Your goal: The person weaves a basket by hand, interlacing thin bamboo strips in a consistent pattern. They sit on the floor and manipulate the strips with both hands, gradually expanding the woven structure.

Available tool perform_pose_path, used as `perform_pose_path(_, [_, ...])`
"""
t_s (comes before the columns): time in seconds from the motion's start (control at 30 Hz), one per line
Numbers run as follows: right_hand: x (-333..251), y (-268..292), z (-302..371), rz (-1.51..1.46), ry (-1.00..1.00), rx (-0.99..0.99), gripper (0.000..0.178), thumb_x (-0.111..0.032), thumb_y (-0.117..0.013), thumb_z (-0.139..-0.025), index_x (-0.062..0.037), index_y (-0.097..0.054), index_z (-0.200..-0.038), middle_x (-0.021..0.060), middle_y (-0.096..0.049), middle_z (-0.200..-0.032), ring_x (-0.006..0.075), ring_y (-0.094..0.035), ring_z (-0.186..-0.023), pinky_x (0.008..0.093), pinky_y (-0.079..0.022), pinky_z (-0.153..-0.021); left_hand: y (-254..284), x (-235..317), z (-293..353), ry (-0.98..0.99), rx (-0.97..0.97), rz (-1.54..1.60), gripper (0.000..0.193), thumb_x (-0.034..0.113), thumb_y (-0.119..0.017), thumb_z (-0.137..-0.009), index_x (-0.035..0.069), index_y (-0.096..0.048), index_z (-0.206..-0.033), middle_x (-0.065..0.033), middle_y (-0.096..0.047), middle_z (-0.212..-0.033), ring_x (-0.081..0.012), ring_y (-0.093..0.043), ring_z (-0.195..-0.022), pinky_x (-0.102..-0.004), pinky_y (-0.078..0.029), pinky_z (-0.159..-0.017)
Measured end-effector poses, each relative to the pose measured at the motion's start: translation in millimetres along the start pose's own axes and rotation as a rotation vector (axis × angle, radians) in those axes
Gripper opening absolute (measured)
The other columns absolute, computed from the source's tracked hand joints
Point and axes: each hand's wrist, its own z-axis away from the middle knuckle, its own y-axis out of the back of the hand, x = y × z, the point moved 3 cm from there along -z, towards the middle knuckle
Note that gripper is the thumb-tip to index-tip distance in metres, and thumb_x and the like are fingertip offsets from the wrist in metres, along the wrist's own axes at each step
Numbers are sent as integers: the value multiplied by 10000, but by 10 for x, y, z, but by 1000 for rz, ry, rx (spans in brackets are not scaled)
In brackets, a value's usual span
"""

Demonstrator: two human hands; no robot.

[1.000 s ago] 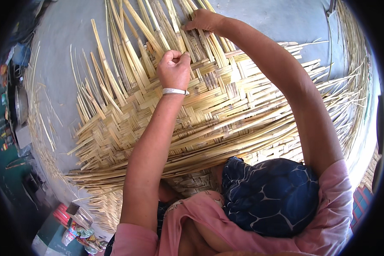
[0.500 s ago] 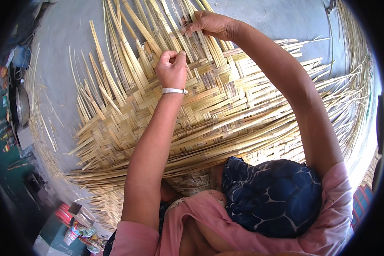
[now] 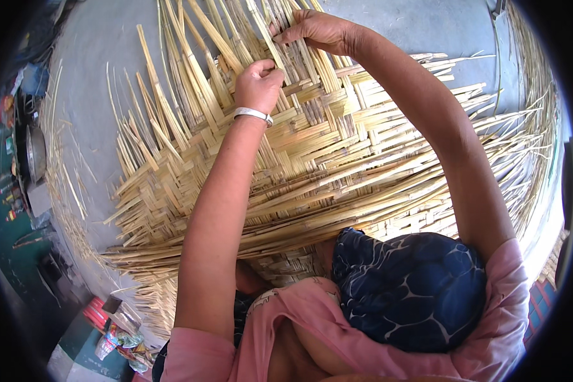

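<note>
A large woven mat of pale yellow cane strips (image 3: 337,153) lies on a grey floor, its loose ends fanning out at the far side. My left hand (image 3: 259,81), with a white bangle on the wrist, is closed around loose strips near the mat's far edge. My right hand (image 3: 315,30) reaches further out and pinches another strip between fingers and thumb. Both forearms stretch forward over the woven part. A dark blue patterned cloth (image 3: 414,286) covers my knee below.
The grey floor (image 3: 95,70) surrounds the mat, with stray strips scattered at the left. A round metal pan (image 3: 35,153) and small colourful items sit at the far left edge. Packets and a red object (image 3: 108,325) lie at the lower left.
Both hands have shifted slightly along the far edge of the mat, still working the same loose strips. The mat has not moved.
</note>
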Motion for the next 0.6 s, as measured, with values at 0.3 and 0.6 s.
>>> perform_pose_path(0.3, [34,-21,50,15,6,97,453,-195,-722,-811,0,-515,-1164,111,-640,-1042,178,-605,-1005,330,-456,-961,-16,113,49,-5,45,-274,236,196,-700,-674,11,-675,-818,-78,-666,-682,-158,-620,-621,-285,-498,-644])
perform_pose_path(0.6, [103,27,-17,-129,42,65,377,-214,-702,-827,22,-581,-1095,116,-663,-1006,198,-634,-981,322,-470,-951,-34,22,145,107,185,166,164,119,-674,-777,-20,-603,-828,-50,-605,-666,-113,-554,-501,-254,-457,-475])
